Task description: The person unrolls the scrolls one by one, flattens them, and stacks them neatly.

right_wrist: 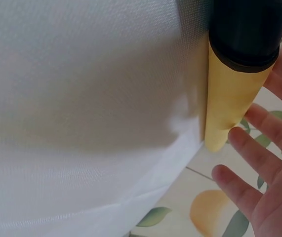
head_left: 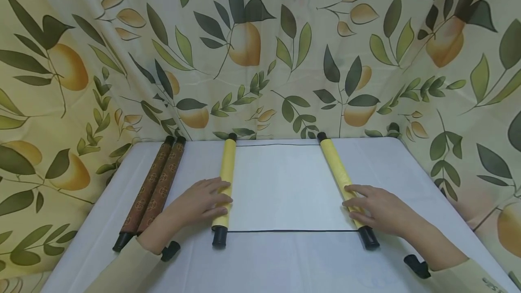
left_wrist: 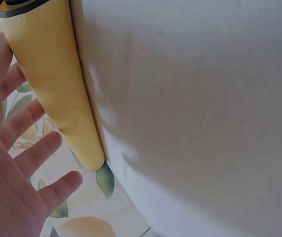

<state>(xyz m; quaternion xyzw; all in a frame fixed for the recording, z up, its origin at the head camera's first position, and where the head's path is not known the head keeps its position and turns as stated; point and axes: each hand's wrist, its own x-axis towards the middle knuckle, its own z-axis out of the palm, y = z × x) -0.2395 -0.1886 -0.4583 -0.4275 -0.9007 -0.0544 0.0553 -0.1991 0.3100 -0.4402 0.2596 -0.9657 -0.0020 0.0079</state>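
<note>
A scroll lies partly unrolled on the white-covered table, its white sheet (head_left: 285, 184) spread flat between two yellow rolls. My left hand (head_left: 203, 200) touches the left roll (head_left: 229, 159) with loosely spread fingers. On the other side, the fingertips of my right hand (head_left: 380, 207) rest on the right roll (head_left: 334, 162), which slants toward the near right. Black knobs cap the rolls, such as the near right one (head_left: 369, 238). In the left wrist view, spread fingers stand beside the yellow roll (left_wrist: 57, 89). The right wrist view has fingertips right at the roll (right_wrist: 234, 98), below its black knob (right_wrist: 249, 34).
Two brown patterned scrolls, an outer one (head_left: 147, 189) and an inner one (head_left: 167, 182), lie side by side near the table's left edge. A curtain (head_left: 285, 80) printed with fruit and leaves hangs behind and beside the table (head_left: 277, 261).
</note>
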